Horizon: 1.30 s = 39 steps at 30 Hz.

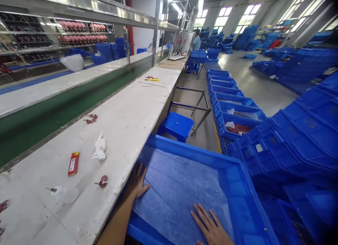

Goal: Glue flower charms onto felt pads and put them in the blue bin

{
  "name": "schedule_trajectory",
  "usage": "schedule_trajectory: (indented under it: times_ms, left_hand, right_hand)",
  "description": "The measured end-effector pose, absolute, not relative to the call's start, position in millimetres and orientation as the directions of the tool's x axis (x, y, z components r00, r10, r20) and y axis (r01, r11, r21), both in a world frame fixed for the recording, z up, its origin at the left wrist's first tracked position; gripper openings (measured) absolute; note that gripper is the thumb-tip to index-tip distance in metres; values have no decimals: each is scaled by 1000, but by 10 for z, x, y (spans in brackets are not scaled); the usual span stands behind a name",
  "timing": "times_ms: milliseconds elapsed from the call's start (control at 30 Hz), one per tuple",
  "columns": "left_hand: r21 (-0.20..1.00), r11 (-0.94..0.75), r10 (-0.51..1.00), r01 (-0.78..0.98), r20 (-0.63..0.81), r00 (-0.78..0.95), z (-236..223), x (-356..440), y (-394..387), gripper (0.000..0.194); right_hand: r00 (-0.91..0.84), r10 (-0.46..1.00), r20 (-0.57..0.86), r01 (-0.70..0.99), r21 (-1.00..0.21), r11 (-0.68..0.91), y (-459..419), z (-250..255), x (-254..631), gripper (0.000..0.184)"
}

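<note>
A white workbench (113,139) runs along the left of the blue plastic crate (190,153), with a green conveyor belt (34,132) beyond it, and more blue crates (311,132) crowd its right side on a grey factory floor (253,79). A blue stool (175,126) sits just past the crate's far rim, in a narrow aisle. Inside the crate, a thin translucent sheet (176,192) lies creased, stopping short of the right wall; the left hand (136,181) and right hand (211,225) press on it, fingers spread flat.

white workbench (124,132) bearing a red packet (73,163), crumpled white cloth (99,148), clear plastic squeeze bottle (63,194) and small dark-red parts (102,181), scattered along its surface.
</note>
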State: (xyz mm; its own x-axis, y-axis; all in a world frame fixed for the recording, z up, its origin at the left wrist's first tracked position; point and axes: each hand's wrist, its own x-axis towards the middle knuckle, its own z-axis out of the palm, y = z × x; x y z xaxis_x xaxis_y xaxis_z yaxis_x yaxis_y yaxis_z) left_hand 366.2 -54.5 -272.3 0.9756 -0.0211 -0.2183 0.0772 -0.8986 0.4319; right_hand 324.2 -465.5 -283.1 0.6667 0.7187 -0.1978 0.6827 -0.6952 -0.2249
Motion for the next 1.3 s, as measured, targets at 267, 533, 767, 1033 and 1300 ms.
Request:
schedule_trajectory:
  times_ms: [267,533,767,1033,1300]
  left_hand:
    - [353,-935,9,46,-105,994,-2923,3657,-509,75]
    - [291,-956,4,27,-82,997,-2932,3632,-549,79]
    - [309,-951,-49,-6,-131,990,-2772,3586,-550,78]
    - [371,-907,133,197,-190,973,-2532,3730,-614,71]
    - [345,-698,478,627,-428,767,-2373,3544,-430,50]
  right_hand:
    - [917,394,-65,382,-145,-913,-4915,-2666,3416,70]
    - [962,219,164,240,-125,-963,-4266,-2770,4235,58]
    - [989,-1,145,16,-112,-994,-4465,-2951,4470,58]
    - [984,109,140,124,-105,-987,-4393,-2887,4178,67]
    - [915,400,53,404,-133,-905,-4090,-2982,3501,66]
